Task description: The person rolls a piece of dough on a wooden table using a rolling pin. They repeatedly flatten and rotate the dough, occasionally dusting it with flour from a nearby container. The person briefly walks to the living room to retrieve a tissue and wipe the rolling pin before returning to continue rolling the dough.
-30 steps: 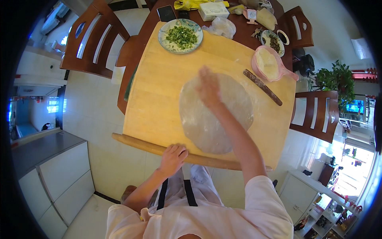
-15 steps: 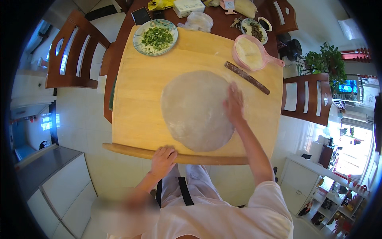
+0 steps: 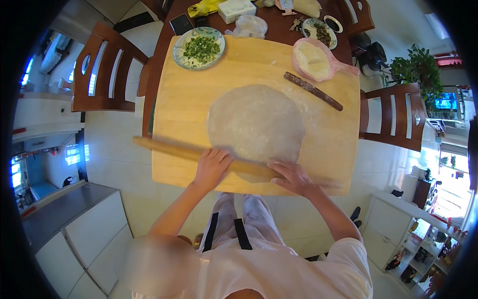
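Note:
A long wooden rolling pin (image 3: 175, 150) lies slanted across the near part of a round, flat sheet of dough (image 3: 256, 122). My left hand (image 3: 214, 168) is closed over the pin at the dough's left side, fingers curled across the top. Toward the right, my right hand (image 3: 290, 177) rests over the pin with its fingers on the far side and thumb nearer me. The pin's right end is smeared by motion. Under both sits a large yellow wooden board (image 3: 184, 109). A short dark rolling pin (image 3: 313, 90) lies to the right of the dough.
At the board's far left stands a plate (image 3: 217, 56) of chopped green onion. A pink, handled bowl of flour (image 3: 327, 74) stands far right. Behind are a plastic bag (image 3: 250, 26), a tissue box (image 3: 235, 10), a phone (image 3: 180, 23) and a small plate (image 3: 309, 25). Chairs (image 3: 107, 74) flank the table.
The long rolling pin has moved from the board's near edge up onto the dough. My right hand has left the dough's right edge and come down onto the pin.

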`<state>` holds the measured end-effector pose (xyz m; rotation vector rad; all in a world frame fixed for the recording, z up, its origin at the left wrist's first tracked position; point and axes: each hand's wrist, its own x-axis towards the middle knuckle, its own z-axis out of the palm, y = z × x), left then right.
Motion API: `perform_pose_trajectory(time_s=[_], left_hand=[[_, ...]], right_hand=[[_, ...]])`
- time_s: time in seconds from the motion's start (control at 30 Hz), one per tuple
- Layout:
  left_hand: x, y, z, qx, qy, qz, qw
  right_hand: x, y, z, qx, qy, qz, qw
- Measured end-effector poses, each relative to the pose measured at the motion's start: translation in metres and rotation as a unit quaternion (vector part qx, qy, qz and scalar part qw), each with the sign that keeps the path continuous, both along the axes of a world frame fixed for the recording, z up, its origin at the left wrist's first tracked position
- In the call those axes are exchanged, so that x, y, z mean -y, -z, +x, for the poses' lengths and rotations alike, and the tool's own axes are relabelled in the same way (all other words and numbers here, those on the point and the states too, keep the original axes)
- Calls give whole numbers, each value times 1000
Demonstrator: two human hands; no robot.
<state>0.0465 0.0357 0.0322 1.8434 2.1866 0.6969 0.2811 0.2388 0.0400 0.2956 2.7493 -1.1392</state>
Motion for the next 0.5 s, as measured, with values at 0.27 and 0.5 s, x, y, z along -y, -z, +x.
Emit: perform_pose_trajectory(time_s=[0.27,0.5], left_hand=[[-7,7,61,294,-377,184,859],[21,32,135,766,-478,169,395]], right_hand=[[-49,7,3,-28,108,184,977],[-53,27,2,-57,49,164,984]])
